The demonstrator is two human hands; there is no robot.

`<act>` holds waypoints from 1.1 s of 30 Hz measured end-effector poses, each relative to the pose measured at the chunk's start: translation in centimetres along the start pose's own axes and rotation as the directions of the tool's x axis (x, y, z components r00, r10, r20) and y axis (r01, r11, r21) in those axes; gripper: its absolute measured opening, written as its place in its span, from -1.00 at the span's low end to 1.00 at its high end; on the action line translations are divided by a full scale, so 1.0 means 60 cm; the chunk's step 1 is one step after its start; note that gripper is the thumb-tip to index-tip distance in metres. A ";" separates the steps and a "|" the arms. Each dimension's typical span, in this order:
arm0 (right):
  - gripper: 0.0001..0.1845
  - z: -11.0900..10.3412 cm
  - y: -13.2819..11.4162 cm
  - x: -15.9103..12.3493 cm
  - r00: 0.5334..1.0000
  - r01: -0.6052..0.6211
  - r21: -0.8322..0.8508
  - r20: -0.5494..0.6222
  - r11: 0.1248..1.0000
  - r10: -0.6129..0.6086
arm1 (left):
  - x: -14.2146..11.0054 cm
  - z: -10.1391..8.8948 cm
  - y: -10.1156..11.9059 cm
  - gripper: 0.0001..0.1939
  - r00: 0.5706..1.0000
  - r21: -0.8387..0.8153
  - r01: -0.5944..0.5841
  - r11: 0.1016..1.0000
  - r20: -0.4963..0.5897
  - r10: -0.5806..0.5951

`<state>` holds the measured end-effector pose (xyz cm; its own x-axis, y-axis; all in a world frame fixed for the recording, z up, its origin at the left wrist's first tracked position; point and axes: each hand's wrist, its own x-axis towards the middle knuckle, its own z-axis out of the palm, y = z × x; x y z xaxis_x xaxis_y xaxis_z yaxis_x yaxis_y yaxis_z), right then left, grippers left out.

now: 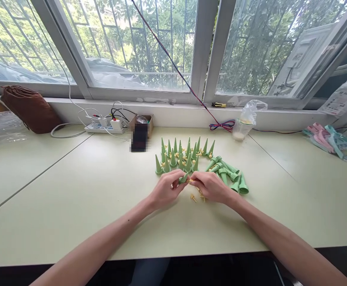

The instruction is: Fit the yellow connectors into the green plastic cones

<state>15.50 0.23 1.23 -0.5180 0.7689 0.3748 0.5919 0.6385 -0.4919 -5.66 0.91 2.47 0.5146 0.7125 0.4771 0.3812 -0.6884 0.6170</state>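
My left hand (169, 186) is closed around a green plastic cone (184, 178), tilted with its tip up and to the right. At the cone's lower right side, my right hand (211, 186) pinches a small yellow plug (190, 180); whether the plug sits inside the cone is hidden by the fingers. A few loose yellow plugs (193, 197) lie on the table just below the hands. Beyond them stand several upright green cones (173, 159) in rows, with yellow pieces at their bases. A pile of green cones (227, 171) lies on its side right of my right hand.
A power strip (105, 128) with cables and a small cardboard box (150, 126) are at the back left. A brown bag (32, 109) rests farther left. Along the back stand a plastic cup (241, 129) and bundled wires (222, 126); pink and teal packets (330, 139) lie right.
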 end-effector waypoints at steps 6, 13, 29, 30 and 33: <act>-0.76 -0.009 -0.003 0.008 0.998 -0.052 -0.017 -0.028 0.998 0.052 | 0.004 -0.001 -0.005 -0.90 0.996 -0.042 0.089 0.995 0.025 -0.088; -0.70 -0.035 0.006 0.014 0.981 -0.065 -0.028 -0.184 0.997 0.059 | 0.006 0.005 -0.017 -0.94 0.981 -0.024 0.191 0.981 0.019 -0.191; -0.51 -0.047 0.026 0.011 0.955 -0.136 -0.078 -0.276 0.988 0.110 | 0.003 0.007 -0.017 -0.76 0.972 0.054 0.232 0.971 -0.045 -0.230; -0.47 -0.049 0.028 0.011 0.951 -0.142 -0.084 -0.289 0.986 0.112 | 0.003 0.007 -0.017 -0.76 0.972 0.063 0.234 0.970 -0.051 -0.231; -0.41 -0.053 0.036 0.011 0.938 -0.158 -0.095 -0.325 0.983 0.120 | 0.002 0.007 -0.018 -0.75 0.970 0.077 0.239 0.968 -0.061 -0.235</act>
<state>18.41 2.25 2.92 -0.2145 0.8084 0.5481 0.7222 0.5090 -0.4682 -5.68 1.66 1.58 0.3631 0.8613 0.3555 0.5512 -0.5062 0.6633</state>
